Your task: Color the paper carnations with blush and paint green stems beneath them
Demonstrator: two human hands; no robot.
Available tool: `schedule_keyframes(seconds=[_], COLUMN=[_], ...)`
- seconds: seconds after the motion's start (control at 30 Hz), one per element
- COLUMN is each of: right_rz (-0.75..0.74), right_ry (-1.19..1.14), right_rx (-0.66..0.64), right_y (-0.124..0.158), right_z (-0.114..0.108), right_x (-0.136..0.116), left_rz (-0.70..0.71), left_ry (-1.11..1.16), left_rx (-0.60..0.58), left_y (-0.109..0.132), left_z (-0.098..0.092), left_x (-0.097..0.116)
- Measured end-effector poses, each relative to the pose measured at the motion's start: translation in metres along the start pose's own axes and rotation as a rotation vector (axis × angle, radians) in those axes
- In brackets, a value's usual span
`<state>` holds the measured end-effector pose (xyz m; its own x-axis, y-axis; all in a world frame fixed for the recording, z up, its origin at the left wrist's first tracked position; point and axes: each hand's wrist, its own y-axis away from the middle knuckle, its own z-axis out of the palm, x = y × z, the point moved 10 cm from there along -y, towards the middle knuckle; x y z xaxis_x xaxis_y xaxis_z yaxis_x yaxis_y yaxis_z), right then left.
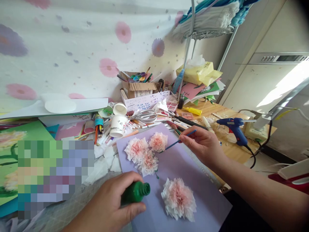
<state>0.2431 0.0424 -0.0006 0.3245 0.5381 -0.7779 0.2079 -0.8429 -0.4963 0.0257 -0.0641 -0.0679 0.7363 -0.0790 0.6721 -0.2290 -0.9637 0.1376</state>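
R hand pinching blue brush beside farthest flower: dab lightly; L hand, curled round tilted green btl, shd keep it steady.

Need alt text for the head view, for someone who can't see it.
A right hand holds a slim blue stick over a lavender sheet bearing four pink-and-white ruffled flowers, while the left hand grips an open green bottle. White cups stand beyond the sheet; a blue glue gun is at picture right.

Lavender paper, pink-centred white flowers, green bottle, blue stick
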Motion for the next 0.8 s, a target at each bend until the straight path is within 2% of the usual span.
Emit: schedule_keyframes(seconds=[0.33, 0.53, 0.8], right_rz=[-0.073, -0.057, -0.088], right_ry=[0.038, 0.042, -0.067], right_rx=[0.006, 0.002, 0.023], right_y=[0.002, 0.002, 0.0], right_z=[0.005, 0.004, 0.001], right_x=[-0.008, -0.006, -0.011], left_rz=[-0.033, -0.031, -0.041], left_ry=[0.028, 0.042, 0.032], left_rx=[-0.003, -0.007, -0.043], left_y=[0.0, 0.0, -0.001], left_z=[-0.002, -0.002, 0.002], left_x=[0.003, 0.003, 0.0])
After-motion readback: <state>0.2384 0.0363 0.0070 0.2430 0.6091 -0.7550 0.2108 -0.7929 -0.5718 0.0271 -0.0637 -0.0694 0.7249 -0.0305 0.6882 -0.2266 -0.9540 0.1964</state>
